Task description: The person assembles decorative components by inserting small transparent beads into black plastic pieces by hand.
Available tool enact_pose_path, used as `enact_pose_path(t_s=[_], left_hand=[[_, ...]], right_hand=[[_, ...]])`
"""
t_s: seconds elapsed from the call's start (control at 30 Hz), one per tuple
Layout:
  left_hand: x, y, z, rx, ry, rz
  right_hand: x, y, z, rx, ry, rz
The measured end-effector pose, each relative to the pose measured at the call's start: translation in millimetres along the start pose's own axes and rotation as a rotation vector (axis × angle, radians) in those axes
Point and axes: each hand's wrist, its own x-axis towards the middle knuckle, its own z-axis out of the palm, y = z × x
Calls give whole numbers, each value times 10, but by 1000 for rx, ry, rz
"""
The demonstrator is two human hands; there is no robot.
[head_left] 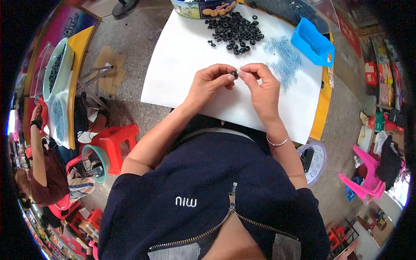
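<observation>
Over the white sheet (169,69), my two hands meet fingertip to fingertip. Between the thumb and fingers of my left hand (210,84) is a small round black part (234,74). My right hand (265,89) is closed in a pinch right beside it, on a tiny pale piece (240,72) too small to name. Beyond my fingers lies a heap of black ring-like parts (236,32). To its right, many tiny bluish pieces (284,58) are scattered on the sheet.
A blue plastic tray (320,37) stands at the far right, and a printed tin (190,11) at the far edge. Left are a red stool (115,145) and another table with a pale green basin (65,65), where another person (43,173) sits. A lilac basket (320,162) is at lower right.
</observation>
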Motion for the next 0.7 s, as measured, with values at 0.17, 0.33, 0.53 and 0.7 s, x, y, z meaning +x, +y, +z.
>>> enact_pose_path(t_s=[0.17,0.33,0.53,0.7], left_hand=[[-3,-16,-13,-29,-5,-14],[11,-4,-19,5,-49,-15],[32,-27,-31,-21,-12,-27],[45,-33,-54,-49,4,-36]], right_hand=[[-46,2,62,-141,33,-131],[-70,24,46,-151,33,-126],[-151,91,91,-292,20,-305],[-146,107,94,-343,10,-372]])
